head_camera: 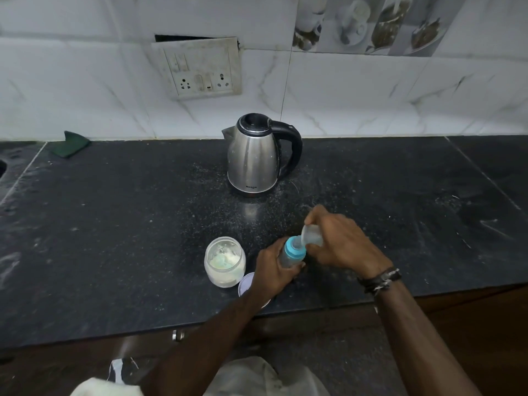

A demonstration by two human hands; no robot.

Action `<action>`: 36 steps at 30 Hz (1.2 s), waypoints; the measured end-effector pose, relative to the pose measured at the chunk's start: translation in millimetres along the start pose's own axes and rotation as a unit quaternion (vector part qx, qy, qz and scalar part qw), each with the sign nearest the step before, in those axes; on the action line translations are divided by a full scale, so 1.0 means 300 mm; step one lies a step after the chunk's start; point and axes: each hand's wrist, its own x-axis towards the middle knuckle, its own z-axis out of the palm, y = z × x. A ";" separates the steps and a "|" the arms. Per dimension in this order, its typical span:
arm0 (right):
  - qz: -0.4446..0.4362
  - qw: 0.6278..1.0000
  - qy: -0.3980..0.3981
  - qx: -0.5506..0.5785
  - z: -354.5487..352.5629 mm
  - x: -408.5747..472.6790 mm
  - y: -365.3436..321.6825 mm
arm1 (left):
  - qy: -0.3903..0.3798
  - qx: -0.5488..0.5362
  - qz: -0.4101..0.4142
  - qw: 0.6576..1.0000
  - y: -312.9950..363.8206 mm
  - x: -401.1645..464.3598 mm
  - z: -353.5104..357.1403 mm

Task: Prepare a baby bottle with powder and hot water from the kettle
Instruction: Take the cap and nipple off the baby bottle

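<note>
A baby bottle (291,254) with a blue collar stands on the black counter (114,238), gripped around its body by my left hand (274,270). My right hand (340,244) holds a clear cap (311,235) tilted just above and touching the bottle's top. Left of the bottle stands an open glass jar (225,261) of white powder with a pale scoop inside. Its pale lid (246,282) lies flat beside it, partly under my left wrist. A steel kettle (254,158) with a black handle stands further back, lid shut.
White powder is scattered over the counter around the kettle. A green cloth (70,144) lies at the back left by the wall. A wall socket panel (200,70) hangs above the kettle. The counter's front edge runs just below my forearms.
</note>
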 end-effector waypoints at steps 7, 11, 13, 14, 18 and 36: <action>0.109 0.987 0.076 0.094 0.001 0.035 0.182 | -0.005 0.020 0.006 1.000 0.001 -0.002 0.004; 0.173 0.969 0.123 0.129 0.094 0.054 0.291 | -0.008 0.020 0.004 1.000 0.007 -0.002 0.001; 0.196 0.962 0.126 0.141 0.140 0.052 0.323 | -0.008 0.015 0.009 1.000 0.010 -0.001 -0.002; 0.203 0.960 0.126 0.144 0.158 0.050 0.332 | -0.009 0.014 0.008 1.000 0.011 0.000 -0.004; 0.221 0.960 0.104 0.140 0.213 0.045 0.355 | -0.012 0.017 0.007 1.000 -0.001 0.001 -0.002; 0.232 0.969 0.068 0.049 0.122 0.090 0.311 | 0.000 0.028 0.015 0.999 -0.026 0.008 0.006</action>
